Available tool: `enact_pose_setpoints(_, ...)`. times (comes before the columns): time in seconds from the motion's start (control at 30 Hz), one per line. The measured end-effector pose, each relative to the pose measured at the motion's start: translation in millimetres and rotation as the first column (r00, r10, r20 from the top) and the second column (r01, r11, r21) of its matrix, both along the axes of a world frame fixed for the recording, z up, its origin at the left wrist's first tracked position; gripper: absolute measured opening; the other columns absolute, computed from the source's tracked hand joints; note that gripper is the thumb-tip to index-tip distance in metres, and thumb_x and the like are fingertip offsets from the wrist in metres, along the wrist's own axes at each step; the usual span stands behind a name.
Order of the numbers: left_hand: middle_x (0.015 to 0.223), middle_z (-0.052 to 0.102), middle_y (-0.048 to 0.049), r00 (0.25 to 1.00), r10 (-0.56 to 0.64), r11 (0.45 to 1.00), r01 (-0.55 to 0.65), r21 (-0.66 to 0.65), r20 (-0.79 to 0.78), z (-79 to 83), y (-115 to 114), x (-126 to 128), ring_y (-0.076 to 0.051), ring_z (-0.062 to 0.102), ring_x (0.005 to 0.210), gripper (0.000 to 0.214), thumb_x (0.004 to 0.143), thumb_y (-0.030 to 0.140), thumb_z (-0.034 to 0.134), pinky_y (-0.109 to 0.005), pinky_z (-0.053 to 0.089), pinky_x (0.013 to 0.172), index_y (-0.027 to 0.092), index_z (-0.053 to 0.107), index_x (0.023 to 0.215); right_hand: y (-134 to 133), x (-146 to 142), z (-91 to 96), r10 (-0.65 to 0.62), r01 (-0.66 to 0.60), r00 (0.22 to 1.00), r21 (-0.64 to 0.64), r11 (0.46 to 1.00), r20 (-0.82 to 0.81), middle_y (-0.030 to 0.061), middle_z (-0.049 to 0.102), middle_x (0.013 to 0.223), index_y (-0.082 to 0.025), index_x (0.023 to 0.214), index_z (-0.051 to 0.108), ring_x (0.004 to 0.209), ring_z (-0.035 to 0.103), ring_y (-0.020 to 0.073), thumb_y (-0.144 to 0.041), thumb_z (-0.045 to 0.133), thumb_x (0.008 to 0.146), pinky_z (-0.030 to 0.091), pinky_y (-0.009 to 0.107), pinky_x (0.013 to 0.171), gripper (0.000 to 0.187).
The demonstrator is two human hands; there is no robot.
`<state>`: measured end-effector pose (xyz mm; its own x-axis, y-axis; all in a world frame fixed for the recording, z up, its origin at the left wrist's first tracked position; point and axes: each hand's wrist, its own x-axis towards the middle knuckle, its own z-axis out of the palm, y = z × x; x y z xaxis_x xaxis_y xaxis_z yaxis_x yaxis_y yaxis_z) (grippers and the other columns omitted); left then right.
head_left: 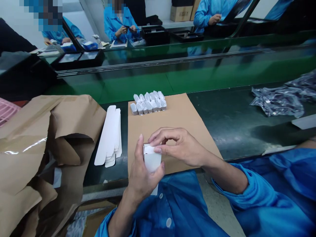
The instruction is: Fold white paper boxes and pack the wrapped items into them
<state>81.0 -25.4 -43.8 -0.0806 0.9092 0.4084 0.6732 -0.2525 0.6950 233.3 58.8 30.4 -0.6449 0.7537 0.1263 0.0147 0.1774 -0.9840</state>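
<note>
White ctn [152, 162] clamped in L hand [141, 177], R hand [183, 146] pinching its top flap [149, 150], w/ contents hidden.

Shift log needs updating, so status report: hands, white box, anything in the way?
Left hand gripping white box. Right hand: fingers at the box's upper end. Nothing seen blocking either; wrapped pieces in two rows beyond.

1. Smock [177, 204]: bright blue, slight sheen, soft folds w/ darker shading.
2. Buttons [169, 222]: 2 vis., round, whitish, one above the other on the front.
3. L sleeve [105, 226], near left: same blue, creased.
4. R sleeve [259, 199], near right: same blue, loose, wrinkled, cuff well up the forearm [228, 175].
5. L hand [144, 179] & R hand [184, 148]: bare, nails short.
</note>
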Motion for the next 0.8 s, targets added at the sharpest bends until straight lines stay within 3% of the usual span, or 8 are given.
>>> enact_pose_setpoints(0.1,0.145,0.043,-0.0192,0.996,-0.047,0.998,0.044,-0.046,-0.078,5.9,0,0,-0.03,0.059,0.119,0.094,0.08,0.026,0.066,-0.038,0.056,0.084,0.024,0.007,0.153,-3,1,-2.5,-0.045,0.045,0.999,-0.004,0.999,0.017,0.0042,0.07,0.097,-0.015,0.084,0.069,0.092,0.065,0.0155,-0.011,0.067,0.082,0.052,0.031,0.082,0.005)
enact_pose_setpoints(0.23,0.132,0.055,-0.0184,0.988,-0.034,0.999,0.039,0.026,-0.151,9.0,2,4,-0.028,0.063,0.112,0.09,0.081,0.02,0.063,-0.038,0.057,0.084,0.021,0.008,0.153,-9,-2,-4.7,-0.14,0.139,0.99,0.043,0.989,0.029,0.0036,0.07,0.092,-0.016,0.085,0.068,0.089,0.065,0.0147,-0.01,0.063,0.083,0.052,0.029,0.076,0.008)
enact_pose_setpoints(0.33,0.123,0.061,-0.0168,0.986,-0.029,0.998,0.039,0.057,-0.163,9.9,2,4,-0.027,0.067,0.104,0.09,0.081,0.018,0.064,-0.037,0.058,0.08,0.019,0.009,0.152,-13,-4,-4.6,-0.151,0.149,0.988,0.082,0.985,0.016,0.0045,0.069,0.095,-0.015,0.083,0.067,0.093,0.064,0.0154,-0.008,0.063,0.082,0.052,0.031,0.081,0.009)
enact_pose_setpoints(0.5,0.137,0.052,-0.0181,0.985,-0.122,0.992,0.122,-0.007,-0.121,9.6,-1,1,-0.029,0.06,0.119,0.09,0.081,0.021,0.063,-0.04,0.056,0.089,0.022,0.009,0.152,-15,-3,-7.3,-0.125,0.126,0.992,0.053,0.991,-0.035,0.0048,0.069,0.093,-0.016,0.076,0.063,0.09,0.065,0.0162,-0.011,0.066,0.081,0.053,0.033,0.083,0.008)
enact_pose_setpoints(0.7,0.139,0.05,-0.0166,0.994,-0.107,0.994,0.107,-0.017,-0.015,5.8,-5,2,-0.028,0.06,0.12,0.084,0.081,0.023,0.064,-0.041,0.056,0.091,0.024,0.016,0.15,-21,2,-20.1,-0.077,0.097,0.994,0.317,0.943,-0.074,0.006,0.069,0.103,-0.018,0.089,0.063,0.1,0.064,0.0166,-0.013,0.062,0.086,0.052,0.034,0.089,0.006)
enact_pose_setpoints(0.8,0.14,0.049,-0.016,0.992,-0.125,0.991,0.125,-0.047,-0.014,6.6,-5,1,-0.027,0.058,0.122,0.08,0.082,0.023,0.063,-0.04,0.055,0.093,0.024,0.019,0.149,-22,3,-29.5,-0.102,0.142,0.988,0.434,0.889,-0.114,0.0093,0.07,0.107,-0.018,0.095,0.063,0.099,0.064,0.0182,-0.019,0.065,0.087,0.053,0.036,0.087,0.008)
